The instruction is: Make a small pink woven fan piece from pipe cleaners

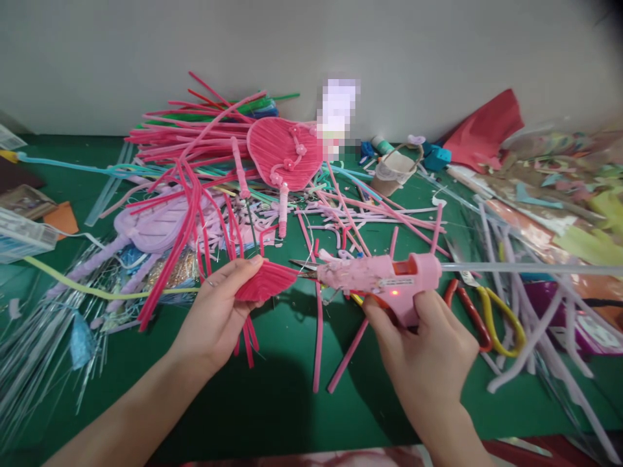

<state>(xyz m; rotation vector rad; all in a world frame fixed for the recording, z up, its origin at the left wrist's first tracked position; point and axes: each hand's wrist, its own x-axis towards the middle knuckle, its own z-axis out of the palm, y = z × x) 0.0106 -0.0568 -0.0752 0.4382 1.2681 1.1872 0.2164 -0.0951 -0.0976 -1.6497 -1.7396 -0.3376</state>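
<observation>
Between the thumb and fingers of my left hand (217, 311) is a red fan-shaped piece made of pipe cleaners (267, 281), its ridges side by side. Loose red pipe cleaners (183, 240) run up behind that hand, and a few ends poke out below it. My right hand (428, 350) is wrapped round the handle of a pink hot glue gun (379, 279). A small red light glows on the gun, and a long clear glue stick (525, 267) sticks out of its back. The nozzle points left at the red piece's right tip; whether they touch I cannot tell.
A finished-looking red fan (285, 152) with small flowers lies at the back, beside a blurred phone screen (338, 110). Purple fans (156, 227) lie left. Red-and-yellow-handled pliers (487, 318), a small basket (396, 170) and scattered pipe cleaners cover parts of the green table (272, 402).
</observation>
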